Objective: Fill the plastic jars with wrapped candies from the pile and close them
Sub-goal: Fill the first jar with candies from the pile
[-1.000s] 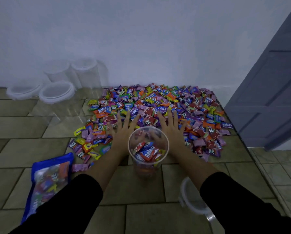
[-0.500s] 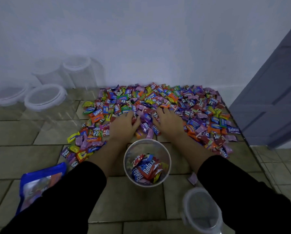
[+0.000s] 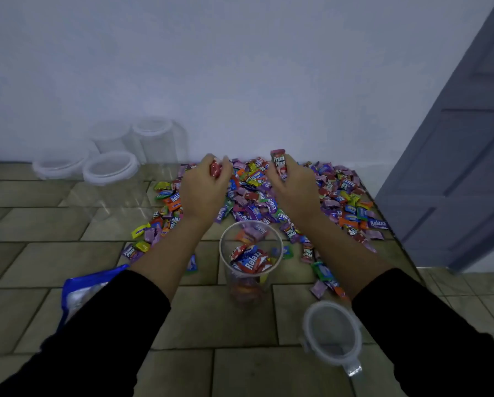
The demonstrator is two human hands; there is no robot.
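Note:
A pile of wrapped candies [image 3: 340, 196] in many colours lies on the tiled floor against the white wall. An open clear plastic jar [image 3: 250, 263] stands in front of it, partly filled with candies. Above the pile my left hand [image 3: 204, 189] is closed on a handful of candies, a red one showing between the fingers. My right hand [image 3: 293, 187] is closed on another handful, with a "Fruit Plus" wrapper sticking up. Both hands are raised beyond the jar. The jar's lid [image 3: 331, 333] lies upside down on the floor at the near right.
Several empty clear jars with lids [image 3: 109, 167] stand at the back left by the wall. A blue candy bag [image 3: 81, 293] lies at the near left, partly under my sleeve. A grey door [image 3: 452, 179] stands at the right.
Both hands went from flat on the pile to closed on candies, then rose off the pile with them. Some candies got dragged toward the jar.

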